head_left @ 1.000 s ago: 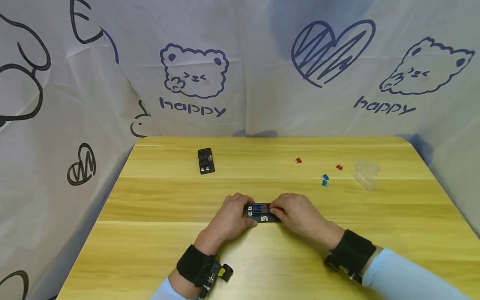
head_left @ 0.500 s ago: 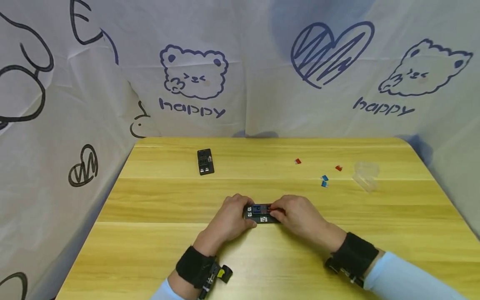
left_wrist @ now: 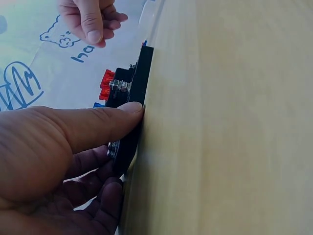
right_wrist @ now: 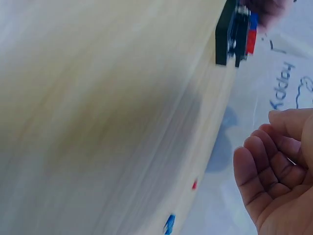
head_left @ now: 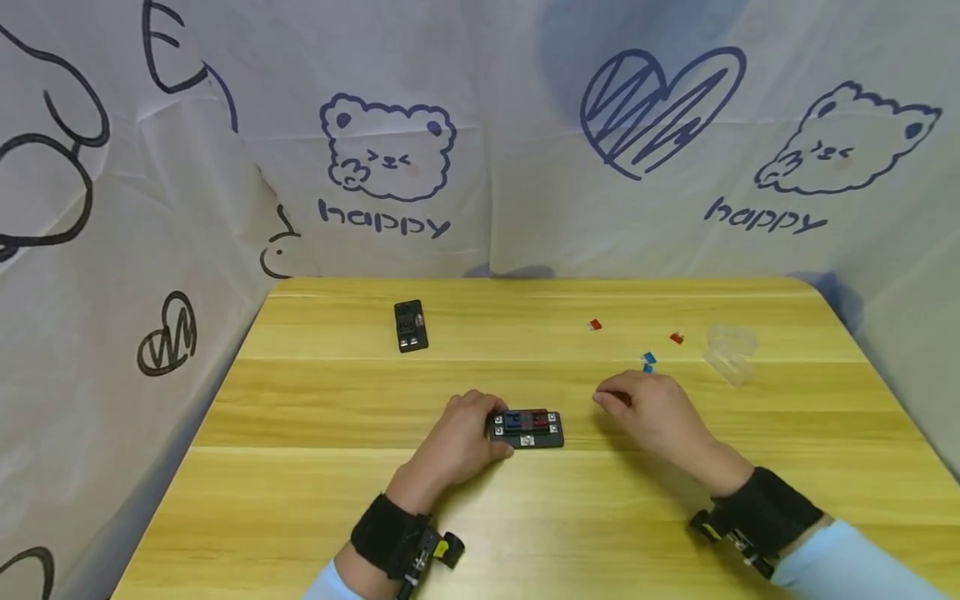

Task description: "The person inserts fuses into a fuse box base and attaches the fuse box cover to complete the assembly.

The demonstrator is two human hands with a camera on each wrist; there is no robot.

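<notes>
Backdrop [head_left: 517, 242]: white cloth across the top and down both sides of the frame, marker bears, hearts, "happy" lettering
Table [head_left: 570, 533]: yellow wood-grain top, fills most of the lower frame
Right hand [head_left: 660, 417]: right of centre, apart from the black block [head_left: 528, 432]; fingers loosely bent, thumb tip near the forefinger
Left hand [head_left: 463, 433]: just left of lower centre; pinching the black block at its left end, thumb on the near edge, fingers round the other side
Wrist straps [head_left: 388, 533]: black, one per wrist, small gear mounted, lower left and lower right
Black block location: lower centre of frame, on the table, long side running left-right, metal screws at its ends
Clear plastic [head_left: 729, 354]: right side, near the table's far edge, piece count hard to tell
Second block [head_left: 411, 326]: black, upper left of the table, long side pointing away
Seated inserts: blue [head_left: 513, 420] on left, red [head_left: 541, 418] on right, both in the black block
Loose blue pieces [head_left: 649, 357]: two, right of centre, just above the right hand
Loose red pieces [head_left: 595, 325]: two, well apart, upper right of the table
</notes>
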